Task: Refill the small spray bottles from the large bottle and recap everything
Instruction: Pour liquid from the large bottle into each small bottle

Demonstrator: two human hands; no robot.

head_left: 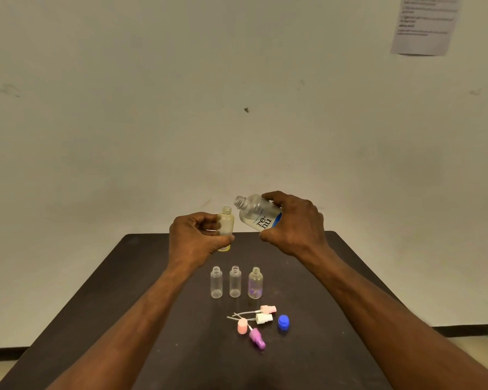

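Note:
My left hand grips a small clear spray bottle, uncapped and upright, above the far part of the table. My right hand grips the large clear bottle with its blue-and-white label; it is uncapped and tilted left, its mouth close above and to the right of the small bottle's neck. Three small clear bottles stand uncapped in a row on the table: left, middle, right. Several spray heads lie in front: pink, white, peach, purple. A blue cap lies beside them.
The dark table ends just behind my hands, against a pale wall. Something yellow shows under my left hand. A sheet of paper hangs on the wall at upper right.

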